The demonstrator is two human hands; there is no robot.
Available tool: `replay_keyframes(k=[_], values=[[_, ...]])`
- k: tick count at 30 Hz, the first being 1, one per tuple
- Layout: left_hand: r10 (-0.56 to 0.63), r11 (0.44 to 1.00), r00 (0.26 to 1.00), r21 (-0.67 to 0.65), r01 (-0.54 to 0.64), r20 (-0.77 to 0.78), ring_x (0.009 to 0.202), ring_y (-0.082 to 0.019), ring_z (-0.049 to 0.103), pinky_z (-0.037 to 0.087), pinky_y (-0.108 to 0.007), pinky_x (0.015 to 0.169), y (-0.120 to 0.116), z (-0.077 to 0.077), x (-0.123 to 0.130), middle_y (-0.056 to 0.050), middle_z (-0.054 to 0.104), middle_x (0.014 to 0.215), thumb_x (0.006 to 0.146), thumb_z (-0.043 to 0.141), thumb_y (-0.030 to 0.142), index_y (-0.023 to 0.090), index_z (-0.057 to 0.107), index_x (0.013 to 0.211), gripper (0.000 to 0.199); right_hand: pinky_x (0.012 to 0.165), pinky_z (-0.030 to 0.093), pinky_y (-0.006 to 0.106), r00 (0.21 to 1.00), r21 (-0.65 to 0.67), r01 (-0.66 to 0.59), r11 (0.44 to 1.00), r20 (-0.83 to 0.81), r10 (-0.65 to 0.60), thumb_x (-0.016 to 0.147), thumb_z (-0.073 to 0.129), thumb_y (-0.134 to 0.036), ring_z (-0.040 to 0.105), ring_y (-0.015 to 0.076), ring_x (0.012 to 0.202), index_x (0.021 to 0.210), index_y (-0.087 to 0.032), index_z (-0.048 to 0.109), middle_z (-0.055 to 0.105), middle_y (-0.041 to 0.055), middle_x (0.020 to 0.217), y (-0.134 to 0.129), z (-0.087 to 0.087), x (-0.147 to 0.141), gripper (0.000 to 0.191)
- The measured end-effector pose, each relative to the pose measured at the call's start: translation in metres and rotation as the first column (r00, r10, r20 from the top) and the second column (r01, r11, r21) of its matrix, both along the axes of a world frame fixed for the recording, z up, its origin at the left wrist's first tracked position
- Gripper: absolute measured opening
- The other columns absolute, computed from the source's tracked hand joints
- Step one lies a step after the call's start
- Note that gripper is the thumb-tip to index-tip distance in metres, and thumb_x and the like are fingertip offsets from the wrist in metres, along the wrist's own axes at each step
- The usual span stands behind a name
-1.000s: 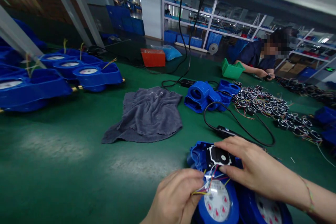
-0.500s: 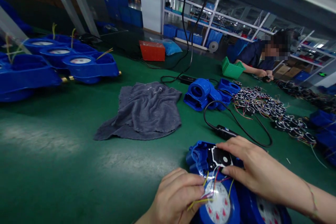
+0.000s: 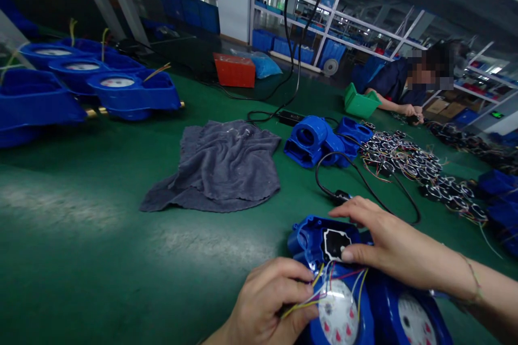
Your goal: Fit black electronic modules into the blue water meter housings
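My left hand [image 3: 271,299] pinches the thin coloured wires [image 3: 301,306], yellow, white and purple among them, beside a blue water meter's round dial [image 3: 339,312]. These wires run up to a black module [image 3: 335,243] with a white outline, which sits in the compartment of the blue meter housing [image 3: 305,242]. My right hand [image 3: 376,242] has its thumb pressed on the module, while its fingers reach over the housing's far rim. Under my right forearm stands a second blue meter [image 3: 416,318], partly hidden.
A grey cloth [image 3: 226,172] lies left of centre. Beyond my right hand are a black corded tool [image 3: 342,197], blue housings [image 3: 311,143] and many wired black modules [image 3: 404,159]. Finished-looking blue meters [image 3: 133,94] stand left. A co-worker [image 3: 392,78] sits behind a green bin [image 3: 361,101].
The black module sits lower in the compartment. My right fingers have shifted from its edge to over the rim, with the thumb on its top. My left hand still holds the wires.
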State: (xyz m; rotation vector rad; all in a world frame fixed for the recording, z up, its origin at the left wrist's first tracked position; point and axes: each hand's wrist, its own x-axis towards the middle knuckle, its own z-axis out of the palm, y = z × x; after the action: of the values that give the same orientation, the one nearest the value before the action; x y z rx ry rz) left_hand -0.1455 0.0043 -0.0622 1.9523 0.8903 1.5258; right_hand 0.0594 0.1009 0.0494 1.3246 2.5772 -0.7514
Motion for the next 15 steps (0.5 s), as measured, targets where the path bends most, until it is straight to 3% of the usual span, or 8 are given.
replay_keyframes(k=[3,7,11,15], values=[[-0.007,1.000,1.000,0.002,0.007,0.010,0.083,-0.014,0.063,0.053,-0.024,0.071,0.001,-0.003,-0.001,-0.006,0.063,0.095,0.087,0.057,0.024,0.019,0.055,0.099,0.013,0.102,0.035,0.041,0.997,0.015,-0.027,1.000,0.075,0.026,0.079,0.065,-0.033,0.042,0.0235,0.115,0.129,-0.021,0.046,0.049,0.0076,0.121,0.016,-0.005,-0.009,0.055],[-0.013,1.000,1.000,-0.007,0.013,-0.025,0.084,-0.014,0.060,0.052,-0.023,0.068,0.001,-0.009,-0.001,-0.007,0.057,0.099,0.088,0.055,0.026,0.019,0.055,0.099,0.013,0.096,0.039,0.044,0.988,-0.102,-0.075,0.992,0.129,0.088,0.068,0.074,-0.037,0.048,0.0290,0.111,0.126,-0.017,0.050,0.054,0.0119,0.116,0.038,-0.013,-0.019,0.066],[0.051,0.992,0.998,-0.111,-0.055,-0.036,0.096,-0.015,0.053,0.050,-0.026,0.081,-0.002,-0.009,0.000,-0.007,0.044,0.114,0.089,0.053,0.030,0.022,0.056,0.095,0.011,0.088,0.043,0.039,0.982,-0.197,-0.093,0.976,0.146,0.123,0.067,0.075,-0.039,0.055,0.0274,0.103,0.116,-0.019,0.058,0.060,0.0091,0.111,0.047,-0.016,-0.023,0.056],[0.125,0.954,0.990,-0.265,-0.138,-0.066,0.113,-0.021,0.045,0.044,-0.035,0.094,-0.004,-0.005,0.003,-0.006,0.034,0.127,0.088,0.052,0.039,0.024,0.057,0.085,0.016,0.074,0.044,0.031,0.980,-0.254,-0.023,0.967,0.185,0.072,0.068,0.073,-0.038,0.061,0.0237,0.092,0.109,-0.023,0.059,0.066,0.0037,0.102,0.046,-0.013,-0.027,0.046]])
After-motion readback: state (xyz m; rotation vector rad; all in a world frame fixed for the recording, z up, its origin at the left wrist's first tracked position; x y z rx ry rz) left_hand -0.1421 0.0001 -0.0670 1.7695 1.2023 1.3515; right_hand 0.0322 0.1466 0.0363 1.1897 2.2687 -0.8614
